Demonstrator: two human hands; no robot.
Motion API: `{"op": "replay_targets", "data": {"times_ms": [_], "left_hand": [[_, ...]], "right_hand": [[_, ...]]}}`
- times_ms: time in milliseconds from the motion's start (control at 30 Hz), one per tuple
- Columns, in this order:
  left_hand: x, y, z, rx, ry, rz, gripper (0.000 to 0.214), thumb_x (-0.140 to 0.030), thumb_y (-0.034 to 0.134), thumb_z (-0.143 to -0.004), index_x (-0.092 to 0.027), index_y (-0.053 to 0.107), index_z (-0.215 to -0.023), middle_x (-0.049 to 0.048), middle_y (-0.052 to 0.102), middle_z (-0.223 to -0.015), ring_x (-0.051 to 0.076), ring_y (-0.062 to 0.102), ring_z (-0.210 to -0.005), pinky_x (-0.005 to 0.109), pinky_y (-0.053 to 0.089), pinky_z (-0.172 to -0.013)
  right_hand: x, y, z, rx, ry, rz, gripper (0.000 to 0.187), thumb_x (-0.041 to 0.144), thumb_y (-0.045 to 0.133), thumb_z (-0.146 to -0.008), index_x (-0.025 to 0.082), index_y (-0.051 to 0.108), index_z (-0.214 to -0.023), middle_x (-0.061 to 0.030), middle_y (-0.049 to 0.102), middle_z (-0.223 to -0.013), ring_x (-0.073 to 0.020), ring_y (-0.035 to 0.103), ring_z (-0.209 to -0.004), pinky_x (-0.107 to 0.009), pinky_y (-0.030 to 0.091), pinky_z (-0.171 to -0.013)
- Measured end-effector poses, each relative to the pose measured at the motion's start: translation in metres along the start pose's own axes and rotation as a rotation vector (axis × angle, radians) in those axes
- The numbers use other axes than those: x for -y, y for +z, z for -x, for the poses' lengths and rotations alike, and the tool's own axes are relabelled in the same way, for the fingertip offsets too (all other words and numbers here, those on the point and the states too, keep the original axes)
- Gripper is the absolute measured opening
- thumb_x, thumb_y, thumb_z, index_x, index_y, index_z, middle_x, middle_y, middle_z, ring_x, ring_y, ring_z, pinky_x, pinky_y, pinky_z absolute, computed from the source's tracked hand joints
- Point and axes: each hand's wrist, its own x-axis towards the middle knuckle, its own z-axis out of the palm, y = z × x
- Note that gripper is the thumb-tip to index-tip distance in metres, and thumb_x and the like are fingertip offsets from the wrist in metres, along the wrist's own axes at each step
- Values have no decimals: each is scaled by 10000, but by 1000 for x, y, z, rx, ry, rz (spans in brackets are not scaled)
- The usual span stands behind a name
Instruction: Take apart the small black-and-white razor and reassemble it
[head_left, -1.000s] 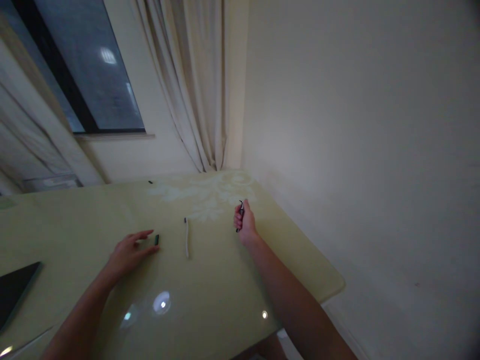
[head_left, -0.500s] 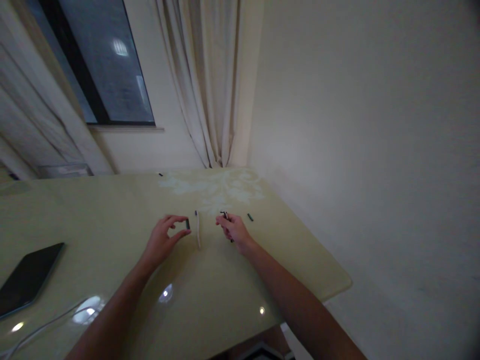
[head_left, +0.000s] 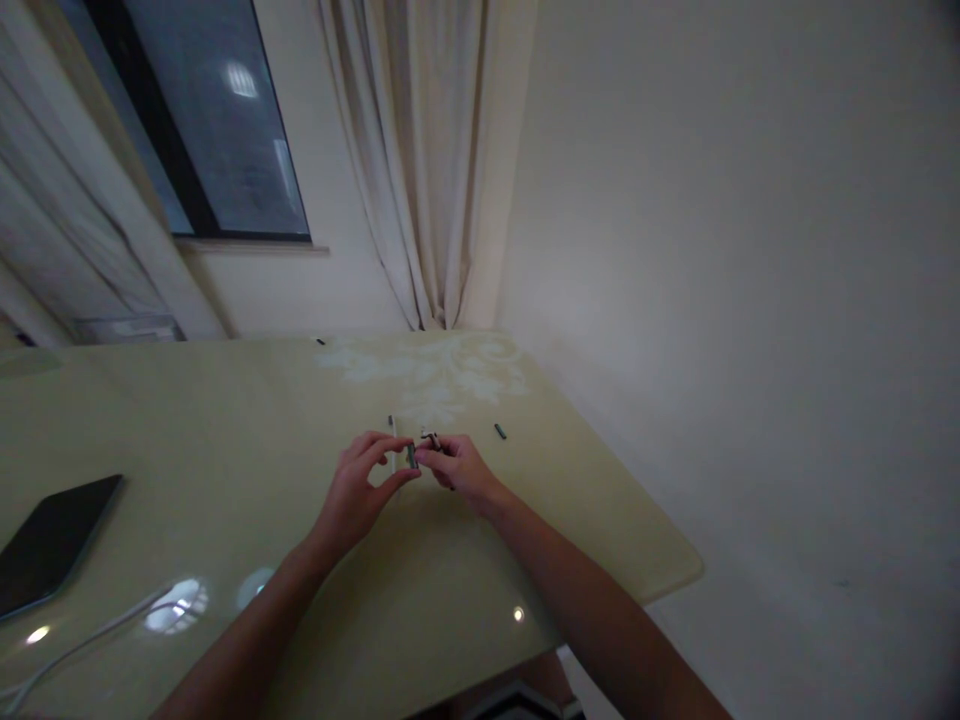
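Note:
My left hand pinches a small dark bar upright by its two ends, between thumb and fingers. Right beside it, the fingers of my right hand are closed round a thin black-and-white object; most of that object is covered by the hand, and its kind is unclear. The fingertips of both hands meet at the bar. Behind my left fingers lies a slim white stick with a dark end, partly hidden. A second small dark bar rests on the table to the right of my right hand.
The glossy pale table runs up to the wall on the right. A black tablet-like slab and a white cable lie at the left. Near the far edge is a tiny dark piece. Curtains hang behind.
My left hand has moved right with the dark bar, past the white stick, up to my right hand. My right hand has shifted slightly left, and its fingertips now touch the bar.

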Motion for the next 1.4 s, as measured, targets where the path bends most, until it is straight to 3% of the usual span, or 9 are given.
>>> {"op": "replay_targets", "data": {"times_ms": [300, 400, 600, 1400], "left_hand": [[-5, -1, 0, 33, -22, 22, 403, -504, 781, -826, -277, 755, -1158, 62, 678, -1024, 205, 597, -816, 348, 514, -780], [-6, -3, 0, 75, -35, 90, 380, -455, 771, -845, -299, 743, -1190, 46, 656, -1032, 196, 587, -826, 315, 516, -735], [-7, -4, -2, 140, -33, 241, 364, -400, 751, -874, -298, 737, -1224, 45, 628, -1054, 171, 570, -834, 315, 489, -797], [-7, 0, 1, 96, 15, 264, 327, -333, 777, -877, -294, 734, -1199, 4, 619, -996, 122, 554, -758, 266, 477, -755]], "right_hand": [[-1, 2, 1, -30, -13, -12, 326, 466, 787, -750, 167, 717, -861, 96, 401, -509, -68, 277, -455, -246, 173, -462], [3, 2, 3, 37, 13, -73, 337, 463, 785, -757, 163, 728, -898, 103, 368, -503, -67, 245, -447, -256, 147, -456], [8, 3, 7, 126, 26, -224, 323, 419, 817, -723, 155, 720, -882, 106, 356, -524, -58, 218, -458, -262, 128, -470], [-2, 2, 5, 82, -58, -158, 306, 432, 816, -764, 156, 720, -854, 94, 395, -537, -58, 282, -455, -243, 184, -447]]}}
